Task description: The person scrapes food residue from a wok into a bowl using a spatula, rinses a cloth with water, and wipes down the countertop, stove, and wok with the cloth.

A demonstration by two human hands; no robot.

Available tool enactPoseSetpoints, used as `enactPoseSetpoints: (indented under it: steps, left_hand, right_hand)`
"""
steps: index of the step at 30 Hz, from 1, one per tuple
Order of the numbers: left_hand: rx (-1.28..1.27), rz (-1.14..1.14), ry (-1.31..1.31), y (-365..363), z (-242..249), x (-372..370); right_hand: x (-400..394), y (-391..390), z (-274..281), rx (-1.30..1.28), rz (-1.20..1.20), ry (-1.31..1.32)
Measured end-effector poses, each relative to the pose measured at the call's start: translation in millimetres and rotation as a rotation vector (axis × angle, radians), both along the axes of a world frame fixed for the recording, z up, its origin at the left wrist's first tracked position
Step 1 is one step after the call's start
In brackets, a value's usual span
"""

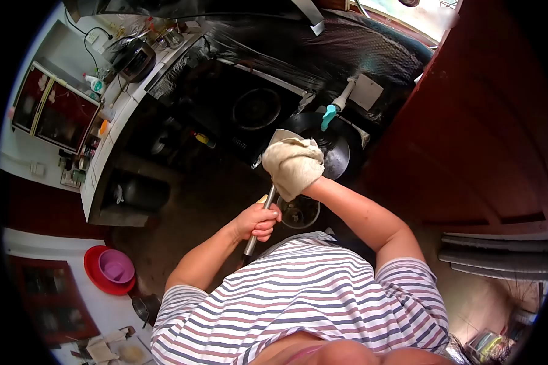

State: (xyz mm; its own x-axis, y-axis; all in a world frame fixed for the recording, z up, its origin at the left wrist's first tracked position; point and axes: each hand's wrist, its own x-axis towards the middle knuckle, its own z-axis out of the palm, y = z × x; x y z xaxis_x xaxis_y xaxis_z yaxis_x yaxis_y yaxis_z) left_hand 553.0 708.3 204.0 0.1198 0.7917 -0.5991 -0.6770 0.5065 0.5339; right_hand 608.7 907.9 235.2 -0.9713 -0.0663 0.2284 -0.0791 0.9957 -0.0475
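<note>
My left hand [259, 222] is closed around the metal handle of a spatula [270, 198], which slants up and away from my body. A pale cream cloth [293, 161] covers my right hand, whose fingers are hidden beneath it, and the cloth is bunched against the upper part of the spatula. Part of the flat blade shows above the cloth. Just beyond my right hand sits a dark wok [338, 152], under a white tap with a light blue spout [329, 115]. Below the cloth, near my waist, is a round container [299, 213] with indistinct contents.
A black stove [225, 121] with a round burner lies ahead. On the left, a white-tiled counter [112, 137] carries a dark cooker [134, 61] and bottles. Red and purple basins [115, 266] are at lower left. A dark red door or panel [481, 121] stands at right.
</note>
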Motion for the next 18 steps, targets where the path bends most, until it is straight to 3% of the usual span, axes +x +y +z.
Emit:
enactPoseSetpoints:
  steps: [3, 5, 6, 9, 11, 12, 13, 14, 15, 18]
  left_hand:
    - [-0.073, 0.081, 0.107, -8.8, -4.0, -3.8]
    - [-0.109, 0.106, 0.262, -23.0, -11.2, -7.2]
    - [-0.136, 0.141, 0.435, -32.8, -14.5, -13.4]
    - [-0.276, 0.364, 0.637, -59.0, -27.4, -38.9]
    - [-0.398, 0.421, 0.737, -72.5, -44.3, -54.5]
    - [-0.411, 0.471, 0.771, -73.8, -49.8, -54.7]
    - [-0.425, 0.519, 0.806, -75.5, -55.9, -53.6]
    - [-0.418, 0.497, 0.81, -79.0, -64.2, -53.8]
    - [-0.425, 0.499, 0.875, -82.4, -77.5, -50.4]
    - [-0.505, 0.397, 0.941, -76.8, -98.4, -39.0]
  right_hand:
    - [-24.4, 13.4, -31.4, -0.096, -0.1, 0.131]
    - [-26.7, 32.1, -20.8, -0.411, -0.587, -0.297]
    - [-9.4, 39.0, -18.8, -0.053, -0.35, -0.247]
    - [17.3, 51.5, 13.0, 0.235, 0.236, -0.821]
    - [41.7, 82.1, -59.3, -0.228, 0.216, -0.642]
    - [46.1, 84.7, -47.6, -0.23, 0.183, -0.782]
    - [50.3, 87.2, -36.3, -0.232, 0.146, -0.921]
    - [61.6, 100.0, -55.8, -0.5, -0.153, -0.819]
    - [62.0, 118.0, -76.7, -0.49, -0.168, -0.829]
    - [55.6, 170.7, -98.7, -0.257, -0.611, -0.656]
